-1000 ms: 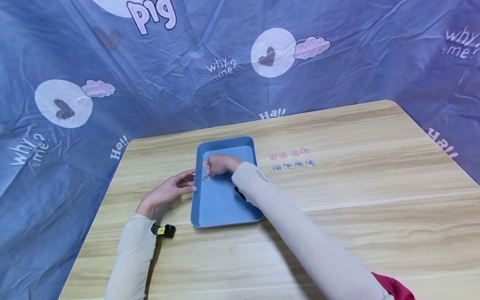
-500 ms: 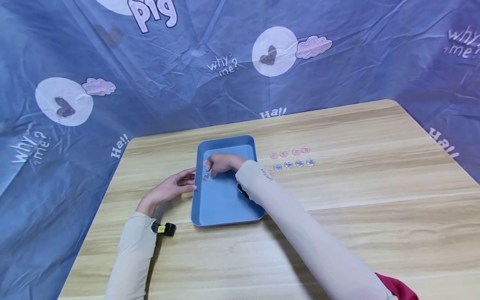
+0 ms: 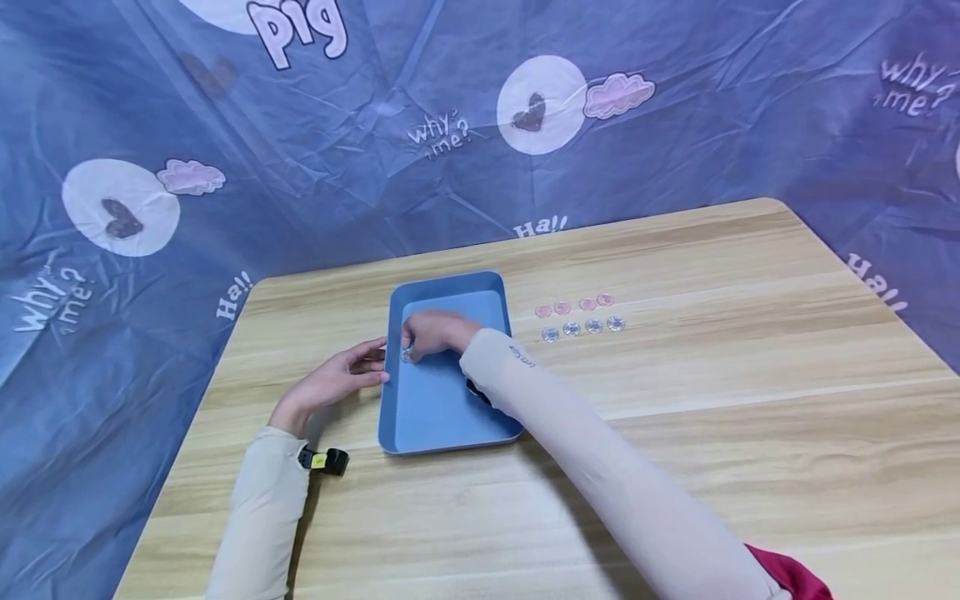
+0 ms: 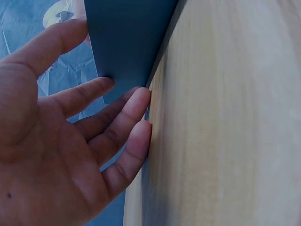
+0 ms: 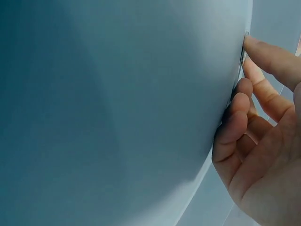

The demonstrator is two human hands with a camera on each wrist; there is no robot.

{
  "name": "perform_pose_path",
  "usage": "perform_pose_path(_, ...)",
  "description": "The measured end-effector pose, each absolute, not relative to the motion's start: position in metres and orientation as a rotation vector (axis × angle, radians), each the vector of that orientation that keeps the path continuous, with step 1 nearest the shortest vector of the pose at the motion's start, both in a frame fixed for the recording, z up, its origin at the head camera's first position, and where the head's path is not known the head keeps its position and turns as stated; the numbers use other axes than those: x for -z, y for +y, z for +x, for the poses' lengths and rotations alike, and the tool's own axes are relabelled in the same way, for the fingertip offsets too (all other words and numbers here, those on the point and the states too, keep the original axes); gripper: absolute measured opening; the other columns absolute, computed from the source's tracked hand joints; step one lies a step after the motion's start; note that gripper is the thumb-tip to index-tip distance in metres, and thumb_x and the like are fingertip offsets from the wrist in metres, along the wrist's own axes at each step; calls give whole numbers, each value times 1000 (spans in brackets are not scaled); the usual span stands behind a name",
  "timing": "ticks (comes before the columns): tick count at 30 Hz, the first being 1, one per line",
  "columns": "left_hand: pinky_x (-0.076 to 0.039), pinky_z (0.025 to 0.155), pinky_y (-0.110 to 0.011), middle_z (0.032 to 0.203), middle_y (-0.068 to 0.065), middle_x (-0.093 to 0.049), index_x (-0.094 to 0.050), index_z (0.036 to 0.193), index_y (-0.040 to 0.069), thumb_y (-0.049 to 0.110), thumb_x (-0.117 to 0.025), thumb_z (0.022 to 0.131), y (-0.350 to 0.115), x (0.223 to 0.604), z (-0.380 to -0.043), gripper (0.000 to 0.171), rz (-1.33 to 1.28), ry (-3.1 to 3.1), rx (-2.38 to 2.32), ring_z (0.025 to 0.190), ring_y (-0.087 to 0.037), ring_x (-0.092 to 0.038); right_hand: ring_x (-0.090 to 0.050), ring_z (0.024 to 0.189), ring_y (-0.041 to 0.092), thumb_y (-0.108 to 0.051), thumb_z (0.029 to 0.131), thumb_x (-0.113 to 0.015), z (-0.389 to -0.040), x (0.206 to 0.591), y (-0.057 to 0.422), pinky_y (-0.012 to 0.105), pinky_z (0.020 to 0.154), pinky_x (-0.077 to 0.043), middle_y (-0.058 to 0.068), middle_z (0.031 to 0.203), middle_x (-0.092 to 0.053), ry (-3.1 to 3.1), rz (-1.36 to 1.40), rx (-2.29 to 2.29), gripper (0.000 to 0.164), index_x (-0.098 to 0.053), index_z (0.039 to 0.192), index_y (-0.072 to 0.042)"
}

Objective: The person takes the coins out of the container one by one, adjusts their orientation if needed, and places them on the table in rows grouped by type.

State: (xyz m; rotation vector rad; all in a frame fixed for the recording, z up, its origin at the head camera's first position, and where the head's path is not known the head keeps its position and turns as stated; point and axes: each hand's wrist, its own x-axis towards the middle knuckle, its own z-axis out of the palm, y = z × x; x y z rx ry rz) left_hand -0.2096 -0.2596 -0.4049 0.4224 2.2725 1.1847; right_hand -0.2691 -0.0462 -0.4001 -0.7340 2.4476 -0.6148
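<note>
A blue rectangular tray (image 3: 450, 417) stands on the wooden table. My right hand (image 3: 435, 332) is inside it, near the left wall, with fingertips down at a small round silver coin (image 3: 406, 355). In the right wrist view, thumb and index finger pinch the thin edge of this coin (image 5: 243, 49) at the tray floor, the other fingers curled below. My left hand (image 3: 337, 382) is at the tray's left side, its loosely bent fingers touching the outer wall. The left wrist view has those fingertips (image 4: 107, 84) against the tray wall (image 4: 124, 47).
To the right of the tray lie two rows on the table: several pink coins (image 3: 562, 307) behind and several silver coins (image 3: 572, 329) in front. A blue printed cloth (image 3: 337, 167) hangs behind the table. A black wrist camera (image 3: 335, 462) sits at my left wrist.
My right hand has shifted slightly within the tray, and its fingertips are close at the silver coin. A pink coin seen beside it earlier is now hidden behind the hand. My left hand stays put.
</note>
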Motion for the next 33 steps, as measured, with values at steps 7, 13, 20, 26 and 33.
perform_pose_path(7, -41, 109, -47, 146, -27, -41, -22, 153, 2, 23, -62, 95, -259, 405, -209, 73, 430, 2268, -1199, 132, -40, -45, -49, 73, 12, -17, 88, -67, -266, 398, -48, 22, 61, -39, -4, 83, -55, 2458, -747, 578, 5, -62, 90, -16)
perform_pose_path(13, -42, 108, -41, 146, -27, -41, -22, 153, 2, 22, -62, 95, -257, 404, -208, 73, 420, 2253, -1216, 132, -40, -45, -45, 68, 12, -16, 89, -65, -265, 396, -47, 22, 58, -36, -4, 76, -50, 2444, -747, 539, 14, -56, 79, -17)
perform_pose_path(20, -43, 105, -34, 148, -28, -37, -17, 154, 3, 23, -62, 95, -258, 404, -208, 76, 420, 2229, -1229, 133, -40, -43, -49, 74, 12, -15, 89, -65, -266, 395, -46, 22, 62, -39, -3, 83, -54, 2432, -743, 533, 5, -60, 89, -15)
perform_pose_path(26, -43, 107, -38, 148, -28, -37, -18, 154, 3, 24, -62, 95, -257, 404, -208, 76, 428, 2225, -1229, 134, -40, -43, -49, 74, 12, -14, 90, -64, -266, 393, -47, 21, 62, -39, -4, 83, -54, 2418, -764, 498, 3, -61, 91, -13)
perform_pose_path(33, -44, 104, -27, 150, -27, -34, -19, 154, 2, 21, -62, 95, -258, 403, -207, 75, 427, 2219, -1248, 134, -41, -42, -43, 68, 11, -11, 90, -63, -264, 390, -47, 20, 60, -34, -4, 77, -47, 2406, -785, 476, 15, -53, 80, -17)
